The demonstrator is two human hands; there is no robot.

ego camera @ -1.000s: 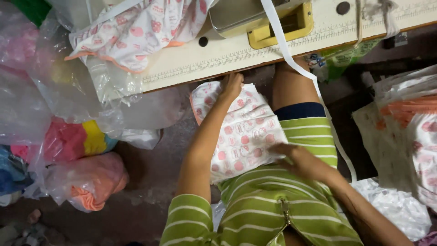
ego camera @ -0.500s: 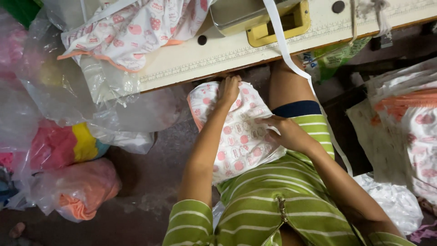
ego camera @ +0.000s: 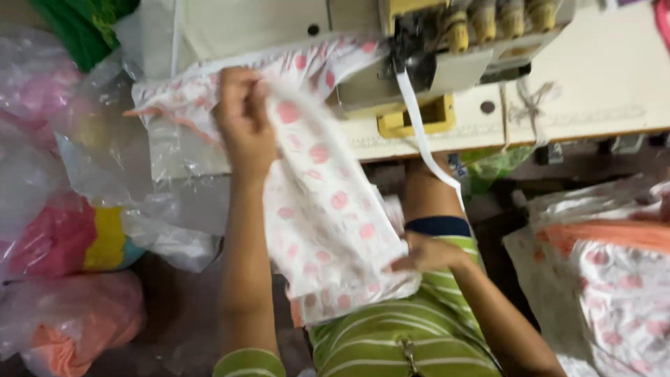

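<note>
Left hand [ego camera: 243,126] is up at 11 o'clock, fingers clenched on the top edge of the white fabric piece with pink dots [ego camera: 328,216], lifting it against the front of the sewing table [ego camera: 600,91]. Right hand [ego camera: 427,253] sits at 5 o'clock from the left one, pinching the lower right corner of that same piece just above the lap. The cloth hangs stretched between the 2 hands, slanting from 11 down to 5. At 1 o'clock the sewing machine [ego camera: 447,49] stands on the table, and a white tape [ego camera: 426,143] runs from it down toward the person's knee. Clear plastic bags with pink and yellow cloth [ego camera: 70,241] pile up at 9 o'clock. A heap of matching dotted fabric [ego camera: 614,279] lies at 3 o'clock.
</note>
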